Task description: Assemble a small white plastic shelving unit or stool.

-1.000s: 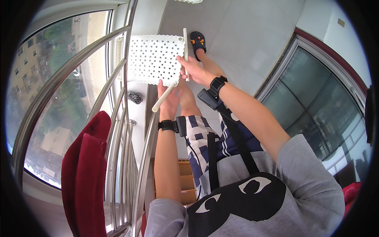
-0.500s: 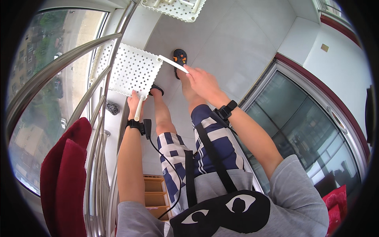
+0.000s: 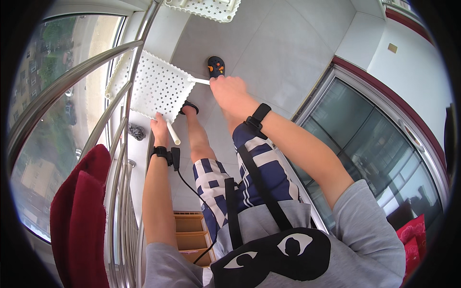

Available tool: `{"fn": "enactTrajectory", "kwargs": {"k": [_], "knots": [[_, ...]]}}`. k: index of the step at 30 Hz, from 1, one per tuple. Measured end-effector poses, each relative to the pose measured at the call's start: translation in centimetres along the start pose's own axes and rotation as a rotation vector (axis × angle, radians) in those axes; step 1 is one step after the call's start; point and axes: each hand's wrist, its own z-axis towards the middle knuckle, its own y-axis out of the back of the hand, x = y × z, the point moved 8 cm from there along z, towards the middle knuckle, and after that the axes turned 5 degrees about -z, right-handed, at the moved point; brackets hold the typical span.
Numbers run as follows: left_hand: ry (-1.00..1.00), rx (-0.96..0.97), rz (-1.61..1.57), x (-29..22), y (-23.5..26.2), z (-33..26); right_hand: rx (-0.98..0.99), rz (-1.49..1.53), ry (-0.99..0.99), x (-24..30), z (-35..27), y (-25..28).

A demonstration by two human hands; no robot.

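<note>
A white plastic shelf panel (image 3: 158,86) with star-shaped holes and a wavy rim is held tilted beside the metal railing, part of it behind the bars. My left hand (image 3: 158,128) is closed on its near edge, beside a white tube (image 3: 173,133) that sticks out from that corner with its open end toward me. My right hand (image 3: 229,91) is wrapped around a second white tube (image 3: 200,81), which meets the panel's right corner. The fingers of my right hand are mostly hidden behind its back.
Metal railing (image 3: 77,72) runs along the left by the window, with a dark red cloth (image 3: 84,216) over it. Another white star-holed shelf (image 3: 211,8) lies at the far end. A dark bundle (image 3: 137,132) sits by the railing, wooden compartments (image 3: 189,240) below, a sliding glass door (image 3: 365,144) at right.
My right hand has turned and slid along the tube toward the panel, so less tube shows. The tube at my left hand has tilted, its free end now pointing more to the right.
</note>
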Motion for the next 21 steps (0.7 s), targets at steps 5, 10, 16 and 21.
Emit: {"fn": "enactTrajectory", "kwargs": {"k": [5, 10, 16, 21], "knots": [[-0.023, -0.049, 0.079, -0.3, -0.1, -0.3, 0.141, -0.121, 0.137, 2.4, 2.1, -0.7], [0.015, -0.032, 0.231, -0.3, -0.4, 0.1, 0.168, -0.012, 0.05, 1.4, 1.3, -1.9], [-0.124, -0.106, 0.297, -2.6, 1.1, 0.1, 0.154, 0.135, 0.003, 2.2, -0.1, -1.0], [0.149, -0.009, -0.114, -1.4, -1.6, -0.7, 0.356, 0.599, -0.081, -1.7, 0.1, -4.8]]}}
